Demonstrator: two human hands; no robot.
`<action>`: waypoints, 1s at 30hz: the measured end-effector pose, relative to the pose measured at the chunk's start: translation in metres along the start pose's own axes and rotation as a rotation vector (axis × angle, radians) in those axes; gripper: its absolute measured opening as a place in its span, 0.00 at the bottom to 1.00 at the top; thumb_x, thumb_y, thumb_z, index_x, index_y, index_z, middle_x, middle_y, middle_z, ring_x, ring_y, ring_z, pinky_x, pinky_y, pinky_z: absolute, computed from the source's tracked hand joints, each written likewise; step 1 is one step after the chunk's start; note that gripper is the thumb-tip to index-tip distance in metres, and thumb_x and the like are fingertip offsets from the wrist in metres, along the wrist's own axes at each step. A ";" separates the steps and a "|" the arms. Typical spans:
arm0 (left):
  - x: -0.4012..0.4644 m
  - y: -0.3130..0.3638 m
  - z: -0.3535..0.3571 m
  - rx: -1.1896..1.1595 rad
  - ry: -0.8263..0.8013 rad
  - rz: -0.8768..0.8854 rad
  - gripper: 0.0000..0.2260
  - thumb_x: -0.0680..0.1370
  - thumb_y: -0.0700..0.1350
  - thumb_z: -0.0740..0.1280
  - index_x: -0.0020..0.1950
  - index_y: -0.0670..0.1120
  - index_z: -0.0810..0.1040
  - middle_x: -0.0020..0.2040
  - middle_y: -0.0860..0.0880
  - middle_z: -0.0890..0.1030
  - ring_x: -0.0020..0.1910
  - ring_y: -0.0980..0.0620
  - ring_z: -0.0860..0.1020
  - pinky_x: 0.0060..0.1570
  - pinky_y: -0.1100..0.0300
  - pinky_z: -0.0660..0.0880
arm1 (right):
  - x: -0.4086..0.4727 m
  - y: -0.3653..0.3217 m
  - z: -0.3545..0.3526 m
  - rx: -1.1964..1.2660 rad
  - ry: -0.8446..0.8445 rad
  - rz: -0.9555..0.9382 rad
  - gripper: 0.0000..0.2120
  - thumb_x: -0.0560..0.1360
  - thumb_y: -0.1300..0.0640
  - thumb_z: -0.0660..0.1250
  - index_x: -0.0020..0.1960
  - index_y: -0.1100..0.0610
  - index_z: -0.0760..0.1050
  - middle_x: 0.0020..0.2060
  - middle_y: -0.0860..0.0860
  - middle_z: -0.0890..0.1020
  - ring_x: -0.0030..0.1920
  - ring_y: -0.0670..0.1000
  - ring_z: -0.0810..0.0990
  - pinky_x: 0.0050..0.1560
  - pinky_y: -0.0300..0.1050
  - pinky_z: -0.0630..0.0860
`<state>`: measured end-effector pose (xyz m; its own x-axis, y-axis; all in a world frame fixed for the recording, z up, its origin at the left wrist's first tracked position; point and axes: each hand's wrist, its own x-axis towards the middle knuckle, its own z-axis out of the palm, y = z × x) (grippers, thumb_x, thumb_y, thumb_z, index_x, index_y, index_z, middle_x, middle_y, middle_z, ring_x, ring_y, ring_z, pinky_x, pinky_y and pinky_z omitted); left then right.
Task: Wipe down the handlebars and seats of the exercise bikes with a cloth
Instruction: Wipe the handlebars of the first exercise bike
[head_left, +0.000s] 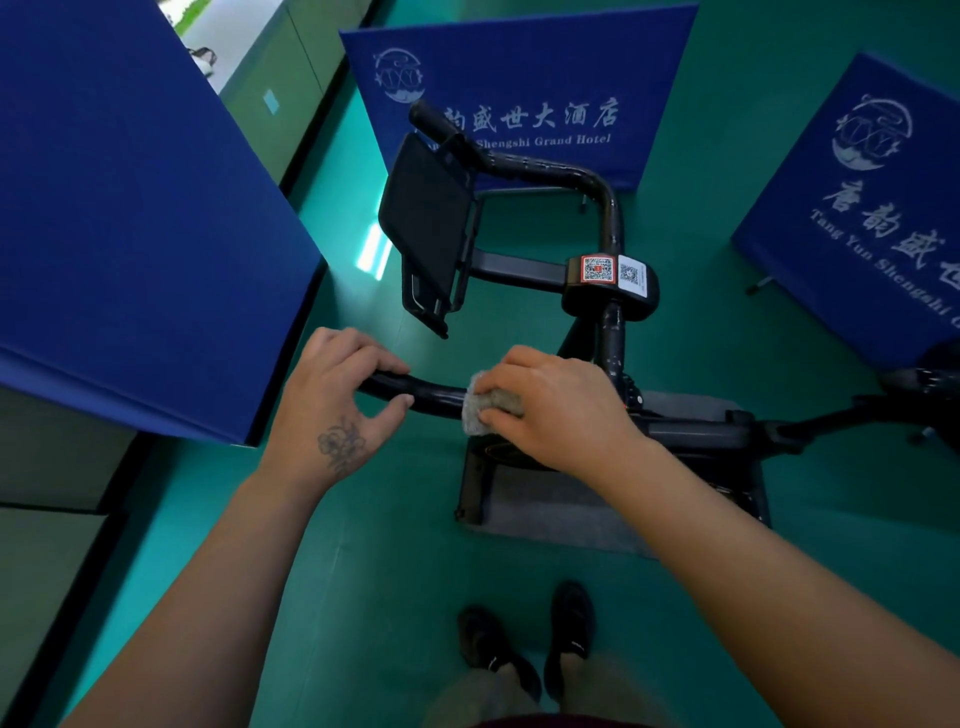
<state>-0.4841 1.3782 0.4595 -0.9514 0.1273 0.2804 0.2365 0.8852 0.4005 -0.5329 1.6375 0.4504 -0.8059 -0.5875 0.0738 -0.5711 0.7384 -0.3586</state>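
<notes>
On the near bar of the bike's handlebar (436, 392), two hands are at work. The left hand (337, 400) curls its fingers and thumb round the end of the bar and holds it steady. The right hand (556, 410) holds a small grey cloth (480, 410) and presses it onto the same bar, just beside the left hand. Its thumb pinches the cloth against the bar.

The cloth looks soft and light. It should bend round the bar easily, so a good way to hold it is wrapped round the bar with the palm on top. The bar looks hard, smooth and maybe a bit slippery, so I think it will not bend or break. It is fixed to the bike, so it should stay put when pushed.

A black screen (426, 223) sits above the bar on an arm. It may be easy to knock or scratch, so the hand should keep low under it. A post with square code stickers (613, 270) stands to the right of the cloth, and the wipe has to stop or turn there.

Blue boards (135, 208) stand close on the left, behind and to the right, so room is tight at the sides. The green floor (374, 571) near the person's shoes (524, 639) gives room to step back. The far bar (545, 171) is not wiped yet, as far as I can judge. No seat can be made out for sure.
</notes>
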 end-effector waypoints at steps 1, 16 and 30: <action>0.000 0.000 0.000 -0.001 0.002 0.000 0.12 0.73 0.44 0.81 0.54 0.48 0.85 0.50 0.54 0.79 0.54 0.50 0.72 0.55 0.60 0.69 | -0.004 0.004 -0.001 0.011 0.010 -0.002 0.14 0.80 0.41 0.67 0.64 0.40 0.80 0.55 0.42 0.80 0.46 0.50 0.83 0.42 0.46 0.78; 0.001 -0.001 0.002 -0.018 0.020 0.006 0.11 0.74 0.49 0.77 0.53 0.47 0.85 0.50 0.53 0.78 0.53 0.50 0.71 0.56 0.66 0.67 | -0.013 0.009 0.002 -0.028 0.060 -0.005 0.12 0.79 0.42 0.69 0.61 0.42 0.81 0.52 0.41 0.80 0.38 0.48 0.81 0.32 0.41 0.68; 0.003 0.006 -0.001 0.193 0.025 0.042 0.10 0.74 0.53 0.73 0.53 0.53 0.86 0.49 0.56 0.81 0.55 0.47 0.74 0.60 0.52 0.65 | -0.046 0.055 -0.007 0.033 0.055 0.067 0.10 0.76 0.42 0.71 0.58 0.37 0.82 0.53 0.37 0.81 0.44 0.47 0.83 0.35 0.42 0.71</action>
<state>-0.4852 1.3838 0.4638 -0.9358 0.1567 0.3158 0.2312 0.9490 0.2142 -0.5286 1.7074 0.4341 -0.8502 -0.5170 0.0993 -0.5106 0.7638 -0.3948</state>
